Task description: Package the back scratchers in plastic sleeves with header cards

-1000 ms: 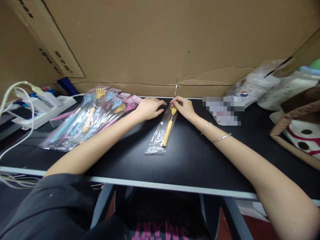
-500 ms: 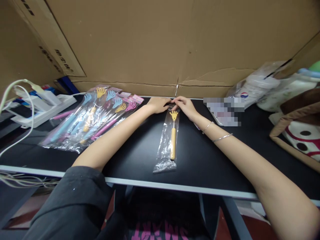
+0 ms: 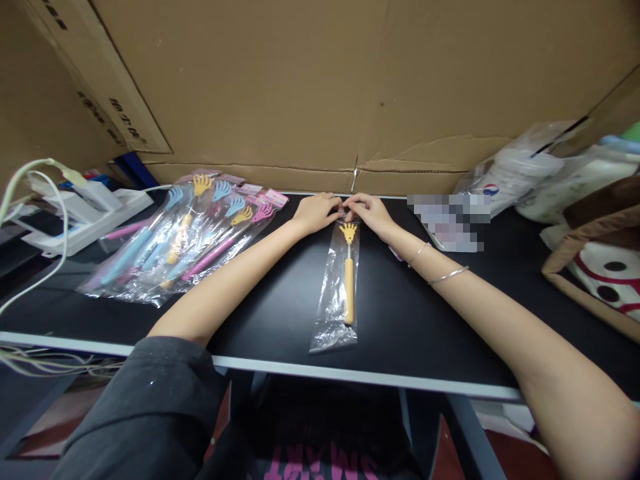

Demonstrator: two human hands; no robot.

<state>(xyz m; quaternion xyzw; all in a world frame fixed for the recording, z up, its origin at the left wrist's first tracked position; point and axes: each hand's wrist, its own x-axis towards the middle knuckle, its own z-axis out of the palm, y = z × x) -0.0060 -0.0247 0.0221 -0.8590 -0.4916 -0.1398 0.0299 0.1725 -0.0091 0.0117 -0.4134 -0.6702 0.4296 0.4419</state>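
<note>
Both hands meet at the far edge of the black bench (image 3: 410,320), near its middle, at the top end of a clear plastic bag (image 3: 336,293). The left hand (image 3: 316,211) and the right hand (image 3: 367,211) each pinch the bag's top edge, fingertips almost touching each other. Inside the bag lies 1 yellow back scratcher (image 3: 349,270), its hand-shaped head just below the fingers and its handle pointing toward the near edge.

Compared with 1.0 s ago, the bag has swung round: then it lay slanted, its lower end off toward the left, and now it runs nearly straight from the far edge toward the near edge. The left hand, which then lay flat on the bench just left of the bag, has closed in on the top edge. Since 0.5 s ago little differs; the bag sits a touch closer to the near edge and both hands keep their pinch.

Toward the far left corner a pile of bagged back scratchers (image 3: 180,233) in blue, yellow and pink lies where it was. A white power strip (image 3: 85,213) sits beyond it at the left edge. 2 thin bangles (image 3: 440,267) circle the right wrist.
</note>
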